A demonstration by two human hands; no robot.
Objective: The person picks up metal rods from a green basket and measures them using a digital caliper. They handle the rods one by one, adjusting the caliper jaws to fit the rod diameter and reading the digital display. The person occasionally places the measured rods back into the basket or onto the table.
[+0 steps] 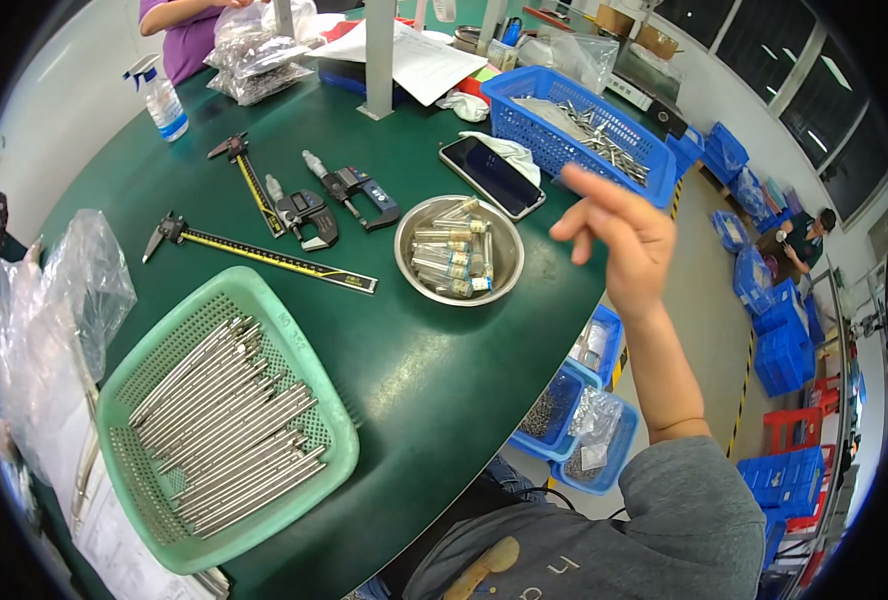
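My right hand point(624, 240) is raised off the table's right edge, near the blue basket and the phone. Its index finger points out, the other fingers are loosely bent and apart, and nothing is in it. My left hand is out of view. To the left of my right hand stands a round metal bowl point(513, 262) with several small glass vials point(447, 262) in it. Just beyond the bowl lies a dark-screened phone point(492, 177), partly on a white cloth point(509, 152). A green plastic basket point(332, 395) of thin metal rods point(234, 420) sits at the near left.
Two digital calipers point(274, 260) and two micrometers point(306, 212) lie mid-table. A blue basket point(512, 118) of metal parts stands at the far right, a spray bottle point(166, 108) at the far left. Clear plastic bags point(54, 290) line the left edge; blue bins point(604, 450) stand below the table's right edge.
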